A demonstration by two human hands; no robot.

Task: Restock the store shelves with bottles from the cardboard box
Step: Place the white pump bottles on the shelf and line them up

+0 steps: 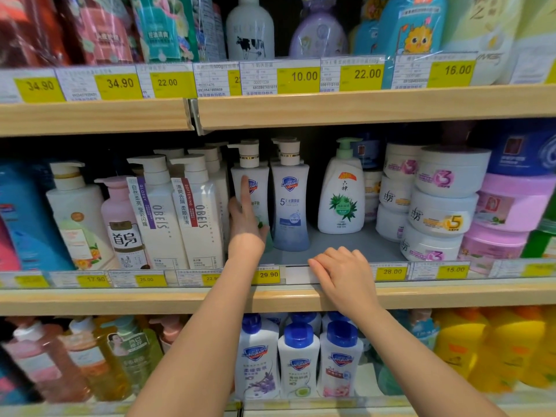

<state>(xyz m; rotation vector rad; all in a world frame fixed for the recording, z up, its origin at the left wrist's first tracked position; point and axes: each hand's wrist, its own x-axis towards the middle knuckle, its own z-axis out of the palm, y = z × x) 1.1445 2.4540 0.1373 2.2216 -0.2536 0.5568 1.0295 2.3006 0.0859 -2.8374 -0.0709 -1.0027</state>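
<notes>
head view: the left hand (247,218) reaches onto the middle wooden shelf (192,299) and holds a tall white pump bottle with a blue shield logo (255,176), index finger straight up its front and the other fingers wrapped round its lower part. at its 3 o'clock, just beside it, stands a matching white-to-blue pump bottle (290,194). further toward 3 o'clock stands a squat white bottle with a green pump (341,194) (aloe leaf on the label). the right hand (341,273), at 5 o'clock from the held bottle, rests on the shelf's price-tag rail (301,275), fingers loosely bent over it, gripping nothing.
</notes>
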